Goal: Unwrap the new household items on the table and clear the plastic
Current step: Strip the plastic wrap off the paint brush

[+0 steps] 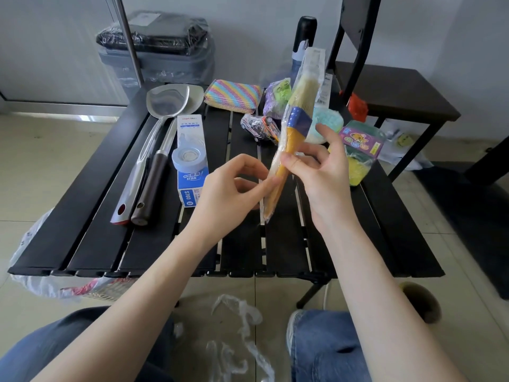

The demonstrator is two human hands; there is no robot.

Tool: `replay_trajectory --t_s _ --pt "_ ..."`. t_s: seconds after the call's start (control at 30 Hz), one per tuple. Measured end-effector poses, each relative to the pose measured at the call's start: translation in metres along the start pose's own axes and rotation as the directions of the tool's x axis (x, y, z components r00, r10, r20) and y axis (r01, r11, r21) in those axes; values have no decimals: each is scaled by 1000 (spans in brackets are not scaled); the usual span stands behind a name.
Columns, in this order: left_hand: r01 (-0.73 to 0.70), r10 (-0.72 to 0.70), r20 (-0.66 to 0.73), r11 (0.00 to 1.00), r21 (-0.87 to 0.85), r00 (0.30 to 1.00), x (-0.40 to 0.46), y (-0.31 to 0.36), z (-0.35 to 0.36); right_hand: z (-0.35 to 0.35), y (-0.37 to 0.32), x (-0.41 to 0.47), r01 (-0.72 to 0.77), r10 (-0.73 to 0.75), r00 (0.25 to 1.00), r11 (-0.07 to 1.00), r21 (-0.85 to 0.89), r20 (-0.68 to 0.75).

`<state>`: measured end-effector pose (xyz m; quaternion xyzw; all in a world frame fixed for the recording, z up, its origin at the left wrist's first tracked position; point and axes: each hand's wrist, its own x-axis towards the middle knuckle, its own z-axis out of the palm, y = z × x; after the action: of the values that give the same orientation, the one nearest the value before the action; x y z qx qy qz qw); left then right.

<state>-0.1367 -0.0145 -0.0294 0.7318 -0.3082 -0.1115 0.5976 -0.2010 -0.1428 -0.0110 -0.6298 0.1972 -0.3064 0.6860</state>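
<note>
Plastic bag: lower left of the frame, on the floor at the left corner of the bench, partly under it.
Wrapped bin: upper left, grey, in clear film, behind the bench.
Spatulas: left part of the bench, two side by side, steel blades toward the top, handles toward the bottom.
Tape box: just right of the spatulas, blue and white, flat on the slats.
Left hand: centre of the frame, above the bench, fingers curled, fingertips pinching the wrapper at the lower part of the brush.
Loose plastic: bottom centre, crumpled clear film on the floor between the knees.
Striped sponge: upper centre, rainbow stripes, at the far edge of the bench.
Brush: centre, raised above the bench, tilted with bristles toward the upper right; yellow handle, blue band, inside a clear sleeve.
Right hand: right of centre, thumb and fingers gripping the brush handle through the sleeve.
Scrubber packs: right part of the bench, green and yellow, in plastic.
Chair: upper right, dark, beside the bench.
</note>
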Motion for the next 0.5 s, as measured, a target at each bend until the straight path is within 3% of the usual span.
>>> replay_trajectory --t_s 0.17,0.5 --pt "4 -3 -35 1000 21 999 0 -3 1 -2 4 4 33 -28 999 990 -137 40" --pt "37 -40 84 998 40 996 2 -3 0 -4 2 5 25 -22 999 996 -82 36"
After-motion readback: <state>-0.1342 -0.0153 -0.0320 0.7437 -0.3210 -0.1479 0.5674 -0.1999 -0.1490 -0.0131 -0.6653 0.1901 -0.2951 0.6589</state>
